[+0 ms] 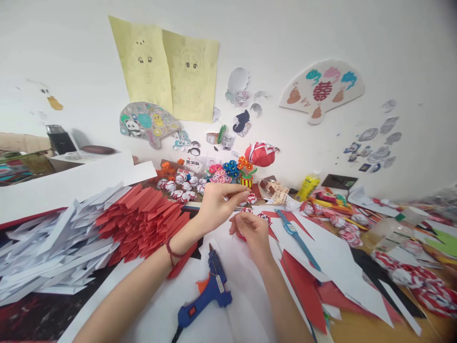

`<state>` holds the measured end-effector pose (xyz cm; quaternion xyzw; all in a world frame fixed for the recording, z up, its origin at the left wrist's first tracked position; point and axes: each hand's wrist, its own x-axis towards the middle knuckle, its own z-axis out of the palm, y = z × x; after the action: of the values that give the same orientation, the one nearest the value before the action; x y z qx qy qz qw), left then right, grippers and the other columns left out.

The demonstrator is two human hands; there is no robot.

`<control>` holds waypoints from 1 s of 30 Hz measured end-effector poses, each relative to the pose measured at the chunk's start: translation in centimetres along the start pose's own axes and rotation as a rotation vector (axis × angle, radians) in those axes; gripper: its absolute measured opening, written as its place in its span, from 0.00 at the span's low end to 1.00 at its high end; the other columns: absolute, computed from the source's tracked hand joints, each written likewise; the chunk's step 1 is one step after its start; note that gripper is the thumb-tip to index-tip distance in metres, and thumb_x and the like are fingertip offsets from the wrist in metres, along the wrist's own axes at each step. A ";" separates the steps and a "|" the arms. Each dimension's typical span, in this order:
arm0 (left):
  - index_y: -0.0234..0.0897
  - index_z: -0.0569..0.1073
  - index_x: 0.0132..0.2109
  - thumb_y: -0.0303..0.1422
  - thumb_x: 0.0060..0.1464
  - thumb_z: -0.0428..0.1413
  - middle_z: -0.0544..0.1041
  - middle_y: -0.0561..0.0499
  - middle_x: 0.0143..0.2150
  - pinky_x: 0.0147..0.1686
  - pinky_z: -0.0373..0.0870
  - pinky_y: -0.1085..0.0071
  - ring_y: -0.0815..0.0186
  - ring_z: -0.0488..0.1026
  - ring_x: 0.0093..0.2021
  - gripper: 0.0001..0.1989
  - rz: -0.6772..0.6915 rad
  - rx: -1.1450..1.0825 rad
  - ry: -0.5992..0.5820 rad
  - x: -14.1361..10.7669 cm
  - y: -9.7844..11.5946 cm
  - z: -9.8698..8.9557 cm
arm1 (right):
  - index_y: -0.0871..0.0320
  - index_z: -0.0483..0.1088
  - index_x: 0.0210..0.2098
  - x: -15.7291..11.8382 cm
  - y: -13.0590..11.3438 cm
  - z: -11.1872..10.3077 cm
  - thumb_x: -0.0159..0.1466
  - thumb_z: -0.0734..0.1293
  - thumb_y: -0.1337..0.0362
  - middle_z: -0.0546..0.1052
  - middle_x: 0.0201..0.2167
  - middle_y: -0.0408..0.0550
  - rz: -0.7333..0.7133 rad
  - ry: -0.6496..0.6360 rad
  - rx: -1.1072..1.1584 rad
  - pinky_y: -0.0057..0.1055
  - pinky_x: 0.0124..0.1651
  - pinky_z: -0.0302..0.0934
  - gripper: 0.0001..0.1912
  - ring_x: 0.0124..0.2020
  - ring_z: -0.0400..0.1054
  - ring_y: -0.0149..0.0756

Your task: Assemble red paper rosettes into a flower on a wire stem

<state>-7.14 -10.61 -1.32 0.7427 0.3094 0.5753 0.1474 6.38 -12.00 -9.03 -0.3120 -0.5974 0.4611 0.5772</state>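
Our right hand's [253,228] fingers hide most of the small red piece [241,236] they grasp, so we cannot make out its full shape; only a bit of plain red shows beneath them. It is above the white paper [246,290], near the glue gun's [214,281] nozzle. Our left hand [216,205] is pinched closed just above, and we cannot tell whether anything is between its fingertips.

I am recording a blue glue gun [200,305] with an orange trigger [203,285], solid red folded papers [143,219], plain white folded papers [53,247] and a red-and-yellow striped pot [246,181].
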 end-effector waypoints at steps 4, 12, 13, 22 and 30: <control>0.33 0.82 0.36 0.32 0.57 0.59 0.82 0.49 0.31 0.31 0.74 0.75 0.66 0.79 0.29 0.08 -0.044 -0.065 -0.011 0.1 -0.1 -0.1 | 0.59 0.78 0.31 0.1 0.1 0.1 0.63 0.70 0.54 0.76 0.20 0.46 -0.010 0.007 0.015 0.27 0.26 0.59 0.14 0.22 0.69 0.31; 0.33 0.81 0.37 0.33 0.57 0.59 0.83 0.47 0.34 0.32 0.76 0.74 0.65 0.79 0.30 0.08 -0.075 -0.123 -0.019 0.0 -0.3 0.0 | 0.59 0.78 0.32 -0.1 0.4 0.0 0.62 0.71 0.55 0.77 0.21 0.46 -0.002 0.021 0.017 0.27 0.27 0.58 0.13 0.22 0.70 0.32; 0.33 0.81 0.37 0.34 0.57 0.59 0.82 0.47 0.33 0.32 0.76 0.74 0.65 0.79 0.30 0.08 -0.077 -0.132 -0.022 0.0 -0.4 0.0 | 0.59 0.78 0.32 -0.1 0.4 0.0 0.62 0.71 0.54 0.77 0.21 0.46 0.001 0.022 0.013 0.28 0.27 0.58 0.13 0.22 0.70 0.32; 0.33 0.81 0.36 0.34 0.57 0.59 0.82 0.48 0.31 0.31 0.75 0.74 0.65 0.78 0.30 0.09 -0.067 -0.103 -0.007 0.0 -0.1 0.0 | 0.59 0.78 0.31 -0.1 0.0 0.2 0.63 0.69 0.54 0.76 0.20 0.46 -0.006 0.034 -0.005 0.27 0.26 0.57 0.14 0.22 0.68 0.30; 0.34 0.82 0.38 0.32 0.56 0.60 0.83 0.47 0.33 0.33 0.76 0.73 0.64 0.79 0.30 0.08 -0.041 -0.062 0.007 -0.1 -0.3 -0.1 | 0.60 0.78 0.30 -0.1 -0.2 0.1 0.60 0.71 0.53 0.76 0.18 0.46 0.004 0.054 -0.021 0.28 0.25 0.59 0.14 0.20 0.68 0.32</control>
<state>-7.30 -10.46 -1.48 0.7292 0.3073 0.5840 0.1811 6.32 -12.19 -8.93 -0.3315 -0.5856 0.4474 0.5890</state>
